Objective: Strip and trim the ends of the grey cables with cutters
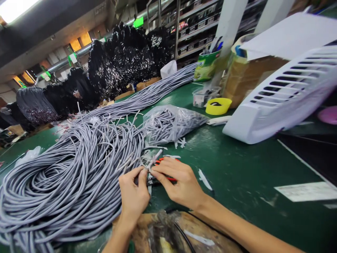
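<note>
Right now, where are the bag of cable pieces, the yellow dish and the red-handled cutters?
bag of cable pieces (171, 123), head view, middle of the clear plastic bag.
yellow dish (218, 106), head view, on its front wall.
red-handled cutters (161, 160), head view, red handle showing above the right hand.

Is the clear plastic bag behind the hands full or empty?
Full. The clear plastic bag bulges with short grey cable pieces seen through the film; it lies on its side on the green table, beyond both hands.

Cable workshop, grey cable bundles (79, 168), stock shelves (195, 24)
</note>
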`<action>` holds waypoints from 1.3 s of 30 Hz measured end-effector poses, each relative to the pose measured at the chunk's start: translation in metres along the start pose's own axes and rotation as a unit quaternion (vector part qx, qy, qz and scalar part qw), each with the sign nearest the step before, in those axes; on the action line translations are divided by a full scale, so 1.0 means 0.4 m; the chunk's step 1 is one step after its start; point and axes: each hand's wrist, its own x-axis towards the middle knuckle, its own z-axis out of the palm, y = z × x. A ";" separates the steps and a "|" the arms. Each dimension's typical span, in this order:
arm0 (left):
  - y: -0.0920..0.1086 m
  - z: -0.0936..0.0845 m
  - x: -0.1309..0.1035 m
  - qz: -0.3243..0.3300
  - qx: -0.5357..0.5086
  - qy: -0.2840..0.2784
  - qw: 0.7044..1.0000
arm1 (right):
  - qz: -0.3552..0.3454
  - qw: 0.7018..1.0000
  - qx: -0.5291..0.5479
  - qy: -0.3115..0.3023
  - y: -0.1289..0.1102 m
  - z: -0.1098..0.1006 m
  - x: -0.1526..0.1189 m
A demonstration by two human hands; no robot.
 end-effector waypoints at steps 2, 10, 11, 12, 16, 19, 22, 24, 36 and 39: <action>0.000 0.005 -0.002 -0.018 -0.014 0.006 1.000 | -0.023 1.000 0.008 0.006 -0.003 0.000 -0.002; -0.004 0.013 -0.012 -0.051 -0.040 0.040 0.997 | -0.089 0.995 0.011 0.034 -0.035 -0.005 0.000; -0.004 0.013 -0.012 -0.059 -0.058 0.040 0.996 | -0.081 0.996 0.015 0.041 -0.039 -0.006 0.001; -0.004 0.012 -0.012 -0.068 -0.081 0.039 0.994 | -0.066 0.996 0.021 0.047 -0.041 -0.006 0.004; 0.001 0.008 -0.009 -0.086 -0.181 0.023 0.979 | 0.053 0.995 0.063 0.059 -0.037 -0.004 0.017; 0.002 0.007 -0.006 -0.086 -0.242 -0.005 0.966 | 0.119 0.988 0.085 0.053 -0.031 -0.004 0.027; -0.010 0.004 0.011 -0.124 -0.310 -0.013 0.943 | 0.071 0.993 0.078 0.052 -0.048 -0.006 0.024; -0.024 0.000 0.030 -0.196 -0.357 0.028 0.913 | -0.038 0.994 0.087 0.045 -0.069 -0.006 0.015; -0.030 0.011 0.010 -0.201 -0.355 -0.011 0.913 | 0.346 0.904 0.249 -0.045 -0.018 0.045 0.015; -0.022 0.009 0.006 -0.174 -0.345 -0.044 0.921 | 0.377 0.870 0.316 -0.034 -0.019 0.042 0.025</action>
